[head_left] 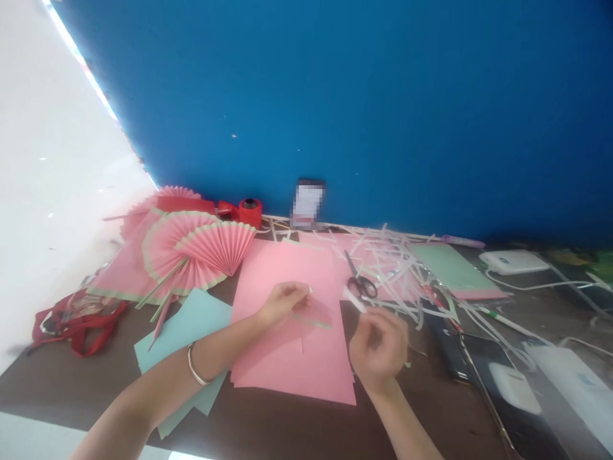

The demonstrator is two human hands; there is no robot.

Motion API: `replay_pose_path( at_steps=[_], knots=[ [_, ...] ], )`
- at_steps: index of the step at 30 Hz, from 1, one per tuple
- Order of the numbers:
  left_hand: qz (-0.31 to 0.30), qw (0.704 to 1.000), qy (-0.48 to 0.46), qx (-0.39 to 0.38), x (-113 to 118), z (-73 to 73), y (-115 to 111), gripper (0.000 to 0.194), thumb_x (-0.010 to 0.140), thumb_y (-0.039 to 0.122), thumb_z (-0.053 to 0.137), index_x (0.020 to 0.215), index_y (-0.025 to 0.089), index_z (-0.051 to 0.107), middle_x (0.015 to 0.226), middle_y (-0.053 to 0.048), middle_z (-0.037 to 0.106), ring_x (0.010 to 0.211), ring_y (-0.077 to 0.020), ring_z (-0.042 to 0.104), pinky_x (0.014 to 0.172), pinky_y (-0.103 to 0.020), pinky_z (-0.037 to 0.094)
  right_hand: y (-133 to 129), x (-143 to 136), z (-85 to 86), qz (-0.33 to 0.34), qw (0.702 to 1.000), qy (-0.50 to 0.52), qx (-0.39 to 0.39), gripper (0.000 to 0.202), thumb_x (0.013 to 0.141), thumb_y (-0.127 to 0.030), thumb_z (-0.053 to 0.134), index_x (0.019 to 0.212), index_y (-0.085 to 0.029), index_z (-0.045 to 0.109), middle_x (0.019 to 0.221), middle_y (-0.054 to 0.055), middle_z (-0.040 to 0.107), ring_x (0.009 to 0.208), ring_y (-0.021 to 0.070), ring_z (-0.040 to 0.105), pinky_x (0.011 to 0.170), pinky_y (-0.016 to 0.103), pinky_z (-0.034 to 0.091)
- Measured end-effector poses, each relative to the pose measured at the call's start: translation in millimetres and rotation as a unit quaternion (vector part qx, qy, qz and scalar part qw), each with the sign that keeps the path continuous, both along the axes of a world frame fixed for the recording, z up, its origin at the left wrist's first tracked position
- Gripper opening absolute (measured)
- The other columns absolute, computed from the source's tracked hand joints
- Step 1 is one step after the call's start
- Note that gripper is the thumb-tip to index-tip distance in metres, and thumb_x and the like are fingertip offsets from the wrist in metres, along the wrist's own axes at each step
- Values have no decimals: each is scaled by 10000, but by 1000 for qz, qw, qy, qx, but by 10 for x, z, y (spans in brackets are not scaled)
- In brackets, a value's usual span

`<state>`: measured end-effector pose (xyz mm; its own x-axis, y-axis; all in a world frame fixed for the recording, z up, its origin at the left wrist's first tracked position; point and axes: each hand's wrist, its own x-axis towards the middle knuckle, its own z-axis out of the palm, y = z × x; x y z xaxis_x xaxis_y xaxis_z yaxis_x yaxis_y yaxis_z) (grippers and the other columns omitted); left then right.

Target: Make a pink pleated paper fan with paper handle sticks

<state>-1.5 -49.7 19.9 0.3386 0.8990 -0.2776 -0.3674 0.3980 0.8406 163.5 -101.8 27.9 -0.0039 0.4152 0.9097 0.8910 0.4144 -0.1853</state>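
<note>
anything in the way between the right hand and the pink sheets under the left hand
Nothing visible: the right hand appears just off the right edge of the pink sheets. A white strip near its fingers and the scissors are farther back, outside that path.

a blue wall (359, 96) rises behind a dark brown tabletop (287, 421).

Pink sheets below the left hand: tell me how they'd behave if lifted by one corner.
The pink sheets would likely droop, being broad and thin-edged. Their misaligned edges suggest a loose stack, so they might slide apart.
</note>
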Motion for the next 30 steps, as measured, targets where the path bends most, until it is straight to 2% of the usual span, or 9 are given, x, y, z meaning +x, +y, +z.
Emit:
replay_pose_path(
  at_steps=[2,5,11,15,18,21,25,28,30],
  knots=[
    [4,999,-44,-21,-21,-26,28,389,563,414,764,757,95,654,685,-39,643,606,-93,575,657,-242,452,26,53,18,-8,999,22,-25,123,781,-89,522,857,-185,529,807,74,611,774,181,604,645,287,489],
    [-16,998,-49,-29,-25,-59,32,452,543,394,787,854,90,666,765,-73,676,640,-111,606,709,-273,472,77,136,18,-6,998,4,-61,121,802,-100,505,869,-191,550,819,74,626,794,188,615,674,303,499],
    [2,999,-21,-27,-34,-125,34,435,523,380,799,819,88,672,743,-77,691,655,-142,642,749,-320,505,119,251,7,-23,996,-2,-83,163,821,-145,515,952,-192,601,823,79,667,783,191,641,707,307,508],
    [3,1000,-17,-19,-43,-167,42,434,551,380,785,859,91,682,832,-91,701,764,-176,658,855,-350,482,104,250,-3,-59,988,17,-144,307,850,-232,492,1142,-163,561,798,82,692,656,168,652,590,257,513],
    [-8,1000,-19,-14,-44,-186,50,454,569,372,781,911,95,667,902,-108,696,842,-203,655,903,-371,456,80,219,-14,-54,980,34,-187,311,838,-304,514,1108,-169,588,646,32,666,515,140,615,486,231,494],
    [-11,999,-40,-3,-41,-188,55,498,589,369,773,981,101,625,905,-112,696,863,-208,656,908,-376,451,63,222,-25,-36,988,30,-146,247,797,-300,586,1019,-195,613,605,3,638,498,125,590,480,227,481],
    [-13,999,-42,0,-31,-161,50,433,585,391,767,864,94,621,837,-110,700,806,-203,667,843,-350,488,102,298,-32,-39,995,-49,-73,169,760,-264,648,916,-205,624,591,0,635,539,139,586,613,280,462],
    [-28,999,-23,9,-26,-143,35,414,566,415,766,783,92,625,768,-94,698,727,-188,667,767,-329,513,148,279,-32,-58,986,-107,-117,163,795,-303,596,924,-212,636,767,55,681,782,225,623,824,411,382],
    [-41,999,-6,29,-27,-143,20,413,584,434,748,784,91,634,731,-80,691,677,-169,656,726,-315,516,145,187,-35,-37,980,-98,-171,180,820,-325,540,923,-212,634,930,90,667,957,278,576,906,481,299]
  ],
)
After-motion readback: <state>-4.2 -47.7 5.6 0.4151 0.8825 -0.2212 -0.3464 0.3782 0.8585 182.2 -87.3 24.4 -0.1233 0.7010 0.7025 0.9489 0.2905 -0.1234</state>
